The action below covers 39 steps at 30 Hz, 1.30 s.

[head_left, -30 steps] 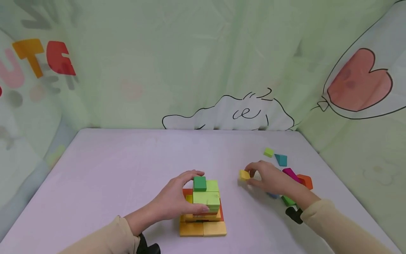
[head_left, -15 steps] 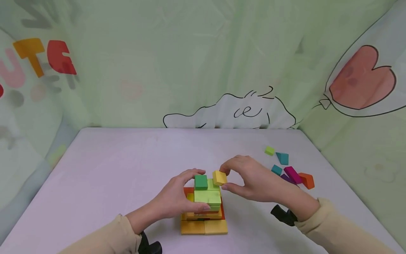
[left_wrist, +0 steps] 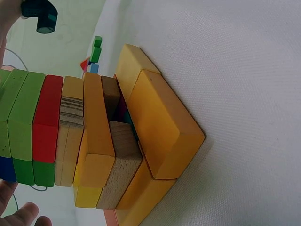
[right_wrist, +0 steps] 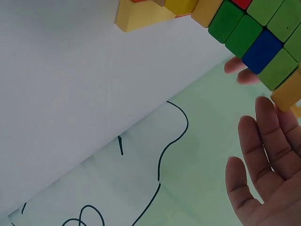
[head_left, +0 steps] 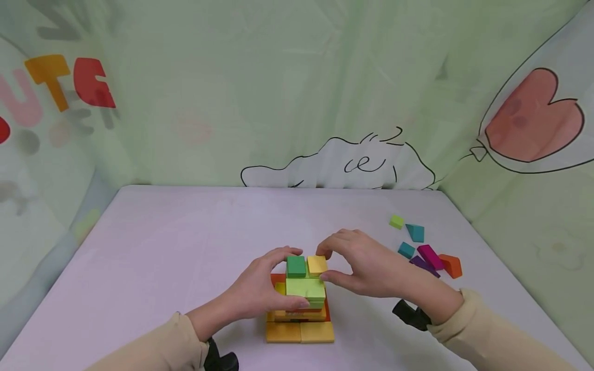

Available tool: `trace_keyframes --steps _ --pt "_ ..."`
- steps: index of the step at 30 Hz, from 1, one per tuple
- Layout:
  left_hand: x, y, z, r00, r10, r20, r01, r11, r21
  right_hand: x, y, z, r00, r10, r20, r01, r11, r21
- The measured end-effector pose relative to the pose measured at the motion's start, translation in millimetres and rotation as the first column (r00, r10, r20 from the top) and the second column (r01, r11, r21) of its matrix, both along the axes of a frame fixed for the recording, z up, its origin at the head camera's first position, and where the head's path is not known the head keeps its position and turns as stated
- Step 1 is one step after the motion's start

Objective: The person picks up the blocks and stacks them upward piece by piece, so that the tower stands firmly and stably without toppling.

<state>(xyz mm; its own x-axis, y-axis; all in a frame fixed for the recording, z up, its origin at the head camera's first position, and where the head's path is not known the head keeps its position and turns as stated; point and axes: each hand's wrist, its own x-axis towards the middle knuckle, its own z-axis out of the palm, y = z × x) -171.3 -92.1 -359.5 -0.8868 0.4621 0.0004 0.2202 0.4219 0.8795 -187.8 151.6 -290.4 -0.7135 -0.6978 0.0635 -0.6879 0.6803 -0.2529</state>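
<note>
**Yellow Block Pinched at Top of Colorful Tower**

Two wide orange-yellow blocks (head_left: pixel 299 332) are seen at the bottom center of the frame, at the foot of a stacked tower (head_left: pixel 305 289). Above them, layers of wood, yellow, red and green are shown in the left wrist view, and a blue block (right_wrist: pixel 262 51) is revealed in the right wrist view. The tower's upper part is held from the left by the left hand (head_left: pixel 257 286), the thumb laid across the front and the fingers placed behind. At the tower's top right, a small yellow block (head_left: pixel 317 266) is pinched between thumb and fingertip by the right hand (head_left: pixel 364 264), just beside a dark green block (head_left: pixel 296 266). Both wrists are framed by beige sleeves (head_left: pixel 492 335).

Farther off, at right of center, loose blocks are scattered on the pale table (head_left: pixel 195 232): orange (head_left: pixel 451 266), purple (head_left: pixel 424 266), magenta (head_left: pixel 430 256), two in teal (head_left: pixel 415 233) and, farthest, one in light green (head_left: pixel 396 221). The scene is backed by a pale green cloth (head_left: pixel 209 93), printed with a red heart (head_left: pixel 533 121) at upper right.
</note>
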Motion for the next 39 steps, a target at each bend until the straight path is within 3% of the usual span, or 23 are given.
trace_keyframes --steps 17,35,39 --pt "0.6 0.2 0.6 1.000 0.002 -0.001 -0.002 1.000 0.003 -0.3 -0.1 -1.5 1.000 0.009 -0.028 -0.009 1.000 -0.002" --pt "0.7 0.0 1.1 1.000 0.004 -0.001 -0.004 1.000 0.006 0.2 -1.0 -0.1 1.000 -0.012 -0.002 0.012 1.000 0.020" --pt "1.3 -0.5 2.2 1.000 0.005 0.001 -0.005 1.000 -0.001 -4.0 4.5 3.3 0.999 -0.050 0.018 0.051 0.999 -0.013"
